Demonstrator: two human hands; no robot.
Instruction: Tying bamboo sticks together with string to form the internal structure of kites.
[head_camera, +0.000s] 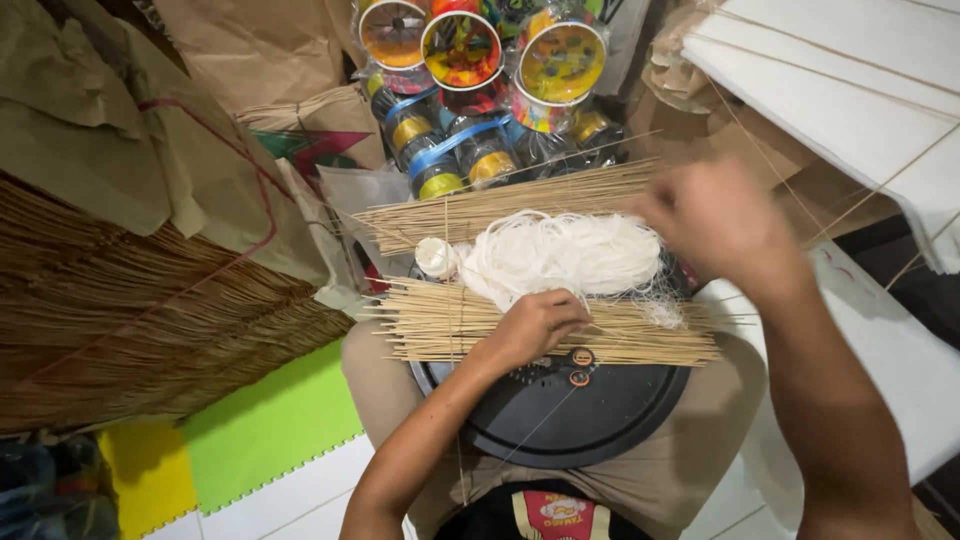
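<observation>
My left hand (535, 325) rests with curled fingers on a flat bundle of thin bamboo sticks (650, 345) lying across a round black tray (570, 420) on my lap. A heap of white string (565, 255) sits just beyond that hand, with a small white spool (435, 257) at its left. A second bundle of sticks (500, 205) lies farther back. My right hand (715, 215) is raised and blurred over the right end of the far bundle; its fingers are closed, and I cannot see what they pinch.
Colourful round string reels (460, 50) wrapped in plastic stand at the back. A large pile of brown sticks (120, 320) and brown paper bags (150, 130) fill the left. White kite paper sheets (850, 90) lie at right. Green and yellow foam mats (260, 430) cover the floor.
</observation>
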